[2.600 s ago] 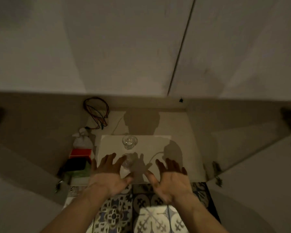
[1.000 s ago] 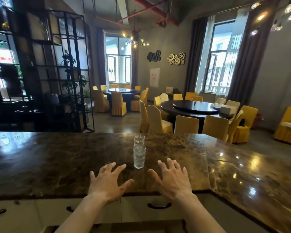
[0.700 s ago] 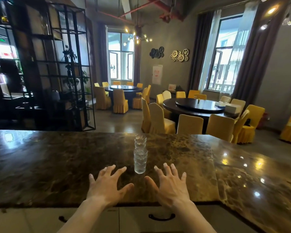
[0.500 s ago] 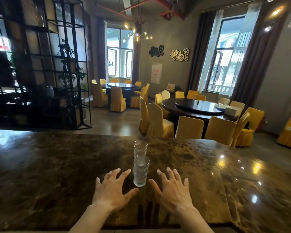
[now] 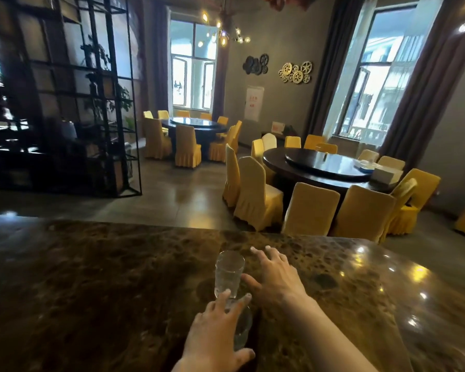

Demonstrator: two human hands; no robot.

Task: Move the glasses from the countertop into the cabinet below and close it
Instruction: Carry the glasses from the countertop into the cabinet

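Two clear ribbed glasses stand one behind the other on the dark marble countertop (image 5: pixel 97 285). My left hand (image 5: pixel 212 339) wraps the near glass (image 5: pixel 242 327), fingers over its far side and thumb on its near side, hiding most of it. The far glass (image 5: pixel 229 275) stands upright just beyond. My right hand (image 5: pixel 275 281) lies to the right of the far glass with fingers spread, its thumb close to the glass wall. The cabinet below the counter is out of view.
The counter's far edge (image 5: pixel 293 234) runs just behind the glasses. Beyond it lie a dining room with round dark tables (image 5: pixel 322 167), yellow-covered chairs (image 5: pixel 310 210) and a black metal shelf frame (image 5: pixel 91 103) at the left.
The view rose from the open cabinet to the counter. Both hands moved forward to the glasses: the left closed round the near glass, the right slid beside the far one.
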